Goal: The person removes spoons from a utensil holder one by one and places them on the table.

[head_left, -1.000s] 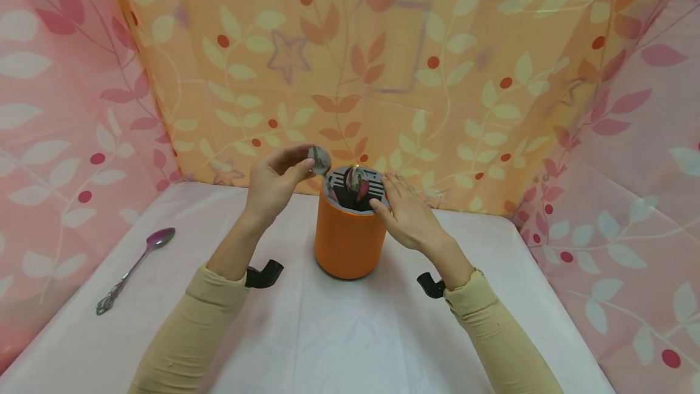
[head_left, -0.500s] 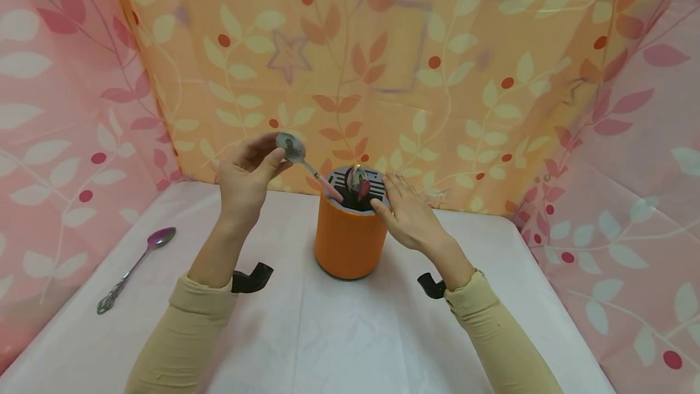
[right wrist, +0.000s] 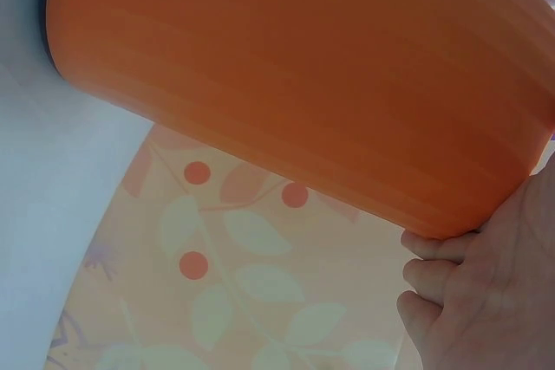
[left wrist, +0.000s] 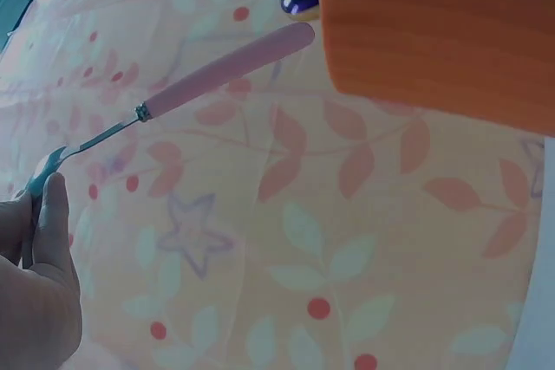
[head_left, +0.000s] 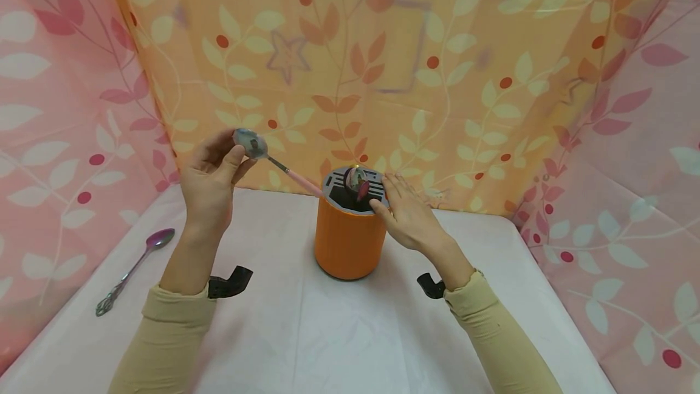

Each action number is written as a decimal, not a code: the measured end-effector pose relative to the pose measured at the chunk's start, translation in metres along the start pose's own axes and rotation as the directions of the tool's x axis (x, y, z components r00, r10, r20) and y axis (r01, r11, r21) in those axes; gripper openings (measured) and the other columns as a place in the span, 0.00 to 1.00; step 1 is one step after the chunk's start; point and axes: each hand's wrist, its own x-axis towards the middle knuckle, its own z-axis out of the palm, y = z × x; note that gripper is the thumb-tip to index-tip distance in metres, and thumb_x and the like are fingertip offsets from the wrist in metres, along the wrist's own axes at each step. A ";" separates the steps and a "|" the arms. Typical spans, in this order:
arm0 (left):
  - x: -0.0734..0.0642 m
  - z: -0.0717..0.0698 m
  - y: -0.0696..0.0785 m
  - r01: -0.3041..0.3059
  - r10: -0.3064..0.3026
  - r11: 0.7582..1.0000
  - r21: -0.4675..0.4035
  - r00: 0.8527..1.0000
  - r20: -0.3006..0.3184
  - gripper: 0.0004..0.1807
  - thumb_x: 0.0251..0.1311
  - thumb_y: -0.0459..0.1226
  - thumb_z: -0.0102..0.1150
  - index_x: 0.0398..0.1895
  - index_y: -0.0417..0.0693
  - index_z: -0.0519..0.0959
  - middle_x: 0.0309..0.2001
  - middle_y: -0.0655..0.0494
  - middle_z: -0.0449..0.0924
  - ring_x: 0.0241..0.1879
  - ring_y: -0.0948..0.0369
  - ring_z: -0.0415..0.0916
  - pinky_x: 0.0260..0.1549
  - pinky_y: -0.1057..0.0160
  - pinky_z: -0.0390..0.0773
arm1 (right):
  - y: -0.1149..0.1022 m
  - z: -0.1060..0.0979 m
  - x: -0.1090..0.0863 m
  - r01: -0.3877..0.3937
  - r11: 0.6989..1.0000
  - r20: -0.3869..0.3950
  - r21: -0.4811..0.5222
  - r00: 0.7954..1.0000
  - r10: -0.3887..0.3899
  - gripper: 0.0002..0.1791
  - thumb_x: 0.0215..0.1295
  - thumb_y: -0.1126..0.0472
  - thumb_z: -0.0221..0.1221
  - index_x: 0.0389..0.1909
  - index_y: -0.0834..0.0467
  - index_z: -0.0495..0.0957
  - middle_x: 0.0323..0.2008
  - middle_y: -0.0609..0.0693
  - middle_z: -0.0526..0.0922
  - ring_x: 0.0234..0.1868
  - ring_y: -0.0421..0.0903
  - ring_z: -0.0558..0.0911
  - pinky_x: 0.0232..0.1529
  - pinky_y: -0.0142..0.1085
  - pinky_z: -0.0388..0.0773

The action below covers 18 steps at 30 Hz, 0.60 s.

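Note:
My left hand [head_left: 209,187] pinches a spoon by its bowl [head_left: 251,143], up in the air left of the orange utensil holder [head_left: 350,245]. The spoon's pink handle [left wrist: 230,70] slopes down to the right, its end close beside the holder's upper wall in the left wrist view. My right hand [head_left: 411,216] rests against the holder's right rim, with fingers extended along the far side and the thumb at the near edge. In the holder's grey slotted top [head_left: 336,176], shiny spoon bowls [head_left: 356,182] stick up.
Another spoon [head_left: 137,269], with a purplish bowl and ornate handle, lies on the white-covered table [head_left: 339,339] at the left. Behind the holder hangs an orange leaf-patterned curtain [head_left: 350,47]. Pink patterned curtains flank both sides.
My left hand has moved left from the holder's top, drawing the spoon out so that its pink handle shows. The right hand has stayed on the rim.

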 end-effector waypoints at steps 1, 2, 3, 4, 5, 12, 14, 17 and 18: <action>0.000 -0.003 0.000 0.002 -0.002 1.000 0.000 1.000 -0.003 0.18 0.63 0.23 0.65 0.57 0.32 0.82 0.45 0.46 0.83 0.45 0.55 0.86 0.47 0.59 0.86 | 0.000 0.000 0.000 0.000 1.000 0.000 0.001 1.000 0.000 0.47 0.80 0.29 0.30 0.83 0.61 0.49 0.84 0.53 0.46 0.84 0.51 0.42 0.82 0.51 0.43; 0.000 -0.006 0.000 0.004 -0.004 1.000 0.004 1.000 -0.007 0.18 0.63 0.22 0.65 0.57 0.32 0.82 0.45 0.45 0.84 0.45 0.54 0.87 0.47 0.59 0.86 | 0.000 0.000 0.000 -0.001 1.000 0.001 0.002 1.000 0.001 0.47 0.80 0.29 0.30 0.83 0.61 0.49 0.84 0.53 0.46 0.84 0.51 0.42 0.82 0.52 0.43; -0.001 -0.009 0.000 0.000 0.000 1.000 0.018 1.000 -0.008 0.18 0.63 0.22 0.65 0.57 0.30 0.82 0.44 0.45 0.84 0.44 0.54 0.87 0.46 0.59 0.86 | 0.000 -0.001 0.000 -0.001 1.000 0.000 0.002 1.000 0.001 0.47 0.80 0.29 0.30 0.83 0.61 0.49 0.84 0.53 0.46 0.84 0.51 0.42 0.82 0.52 0.43; -0.001 -0.012 0.000 0.004 -0.004 1.000 0.027 1.000 -0.013 0.18 0.63 0.21 0.64 0.56 0.30 0.82 0.44 0.45 0.84 0.43 0.55 0.87 0.46 0.59 0.86 | 0.000 -0.001 -0.001 -0.001 1.000 0.000 0.003 1.000 0.001 0.47 0.80 0.29 0.30 0.83 0.61 0.49 0.84 0.53 0.46 0.84 0.51 0.42 0.82 0.52 0.44; -0.002 -0.015 -0.001 0.008 -0.007 0.999 0.040 1.000 -0.019 0.17 0.63 0.21 0.64 0.56 0.29 0.82 0.43 0.45 0.85 0.43 0.55 0.87 0.45 0.59 0.86 | 0.000 -0.001 -0.001 -0.002 1.000 0.000 0.004 1.000 0.002 0.47 0.80 0.29 0.30 0.83 0.61 0.49 0.84 0.53 0.46 0.84 0.51 0.42 0.82 0.52 0.44; -0.004 -0.042 -0.013 0.112 -0.100 0.979 0.169 0.992 -0.075 0.17 0.64 0.20 0.63 0.56 0.27 0.82 0.42 0.48 0.86 0.41 0.57 0.84 0.44 0.63 0.86 | 0.001 -0.001 -0.001 0.005 1.000 -0.002 0.007 1.000 -0.005 0.47 0.81 0.30 0.30 0.83 0.62 0.49 0.84 0.54 0.46 0.84 0.51 0.41 0.82 0.51 0.43; -0.004 -0.053 -0.018 0.134 -0.123 0.973 0.190 0.990 -0.069 0.16 0.64 0.19 0.63 0.55 0.28 0.82 0.43 0.49 0.86 0.41 0.58 0.85 0.43 0.64 0.86 | 0.000 -0.001 0.000 0.009 1.000 -0.003 0.008 1.000 -0.009 0.47 0.81 0.30 0.30 0.83 0.62 0.49 0.84 0.54 0.47 0.84 0.52 0.41 0.82 0.52 0.43; -0.001 -0.072 -0.025 0.148 -0.148 0.969 0.195 0.989 -0.014 0.17 0.64 0.18 0.61 0.56 0.26 0.82 0.44 0.50 0.88 0.41 0.59 0.87 0.44 0.64 0.86 | 0.000 -0.001 0.000 0.009 1.000 -0.006 0.011 1.000 -0.009 0.46 0.81 0.30 0.31 0.83 0.62 0.49 0.84 0.54 0.47 0.84 0.52 0.42 0.82 0.52 0.44; 0.000 -0.078 -0.026 0.154 -0.160 0.966 0.210 0.987 0.010 0.17 0.65 0.18 0.61 0.56 0.26 0.81 0.44 0.51 0.88 0.42 0.60 0.87 0.44 0.64 0.86 | 0.000 -0.001 0.000 0.008 1.000 -0.006 0.011 1.000 -0.008 0.46 0.81 0.30 0.31 0.83 0.62 0.49 0.84 0.54 0.47 0.84 0.52 0.42 0.82 0.52 0.44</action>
